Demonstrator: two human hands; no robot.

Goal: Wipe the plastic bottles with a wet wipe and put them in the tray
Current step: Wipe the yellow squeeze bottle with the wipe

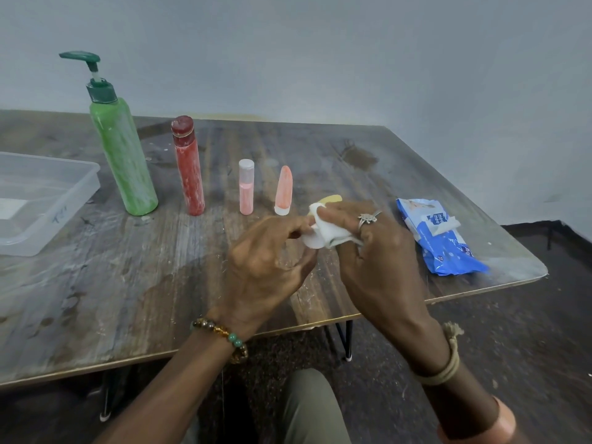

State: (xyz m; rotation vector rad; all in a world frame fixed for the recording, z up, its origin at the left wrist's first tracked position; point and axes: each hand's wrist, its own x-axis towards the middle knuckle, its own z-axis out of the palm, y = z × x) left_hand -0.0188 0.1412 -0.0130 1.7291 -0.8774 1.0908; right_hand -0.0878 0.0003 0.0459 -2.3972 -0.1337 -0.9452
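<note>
Both hands meet over the table's middle. My left hand (269,261) pinches the white cap end of a small yellow bottle (331,199), most of which is hidden. My right hand (368,245) grips a white wet wipe (323,233) wrapped around that bottle. Behind them a row stands upright: a tall green pump bottle (123,155), a red bottle (189,169), a small pink bottle (246,190) and an orange tapered bottle (283,190). A clear plastic tray (80,187) sits at the far left.
A blue pack of wet wipes (439,238) lies to the right, near the table's corner. The worn wooden table (128,283) stands on thin metal legs, with dark floor around it and a wall close behind.
</note>
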